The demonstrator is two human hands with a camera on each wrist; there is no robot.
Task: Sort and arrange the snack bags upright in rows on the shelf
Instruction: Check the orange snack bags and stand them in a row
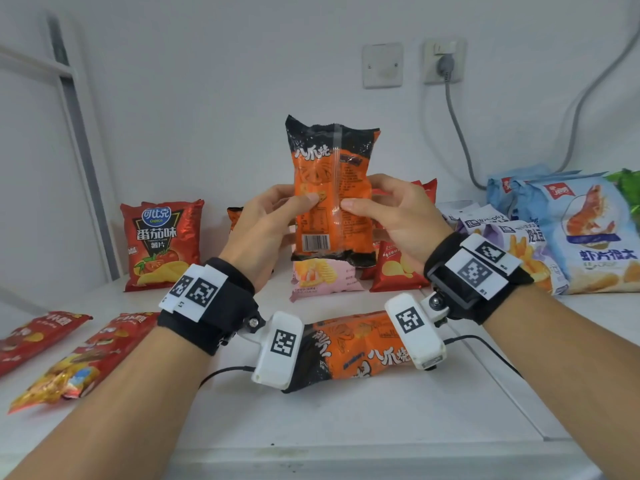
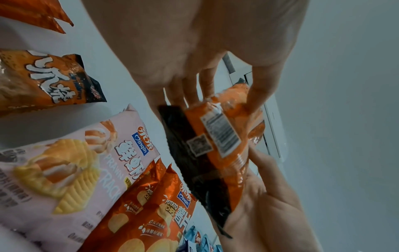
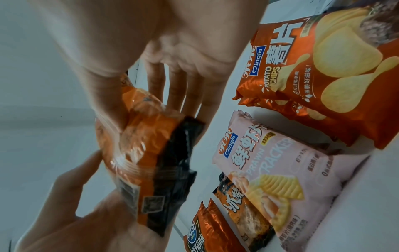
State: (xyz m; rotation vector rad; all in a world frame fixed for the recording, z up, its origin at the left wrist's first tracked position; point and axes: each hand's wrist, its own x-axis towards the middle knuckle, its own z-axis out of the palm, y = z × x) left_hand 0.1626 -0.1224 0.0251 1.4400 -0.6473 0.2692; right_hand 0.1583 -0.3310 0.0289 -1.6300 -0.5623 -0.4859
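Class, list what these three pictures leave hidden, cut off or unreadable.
- Front of the held orange bag: head view shows only its back.
- Small print on that back: too small in the head view, blurred in both wrist views.
- Lying orange bag: both ends covered by the wrist cameras, head view.
- Green pack: cut off by the right edge.

A: Right wrist view?
B: Right hand [image 3: 155, 56] and left hand [image 3: 86, 213] grip orange-black snack bag [image 3: 149, 153]. Pink prawn cracker bag [image 3: 280, 170] and potato chips bag [image 3: 323, 68] lie beside.
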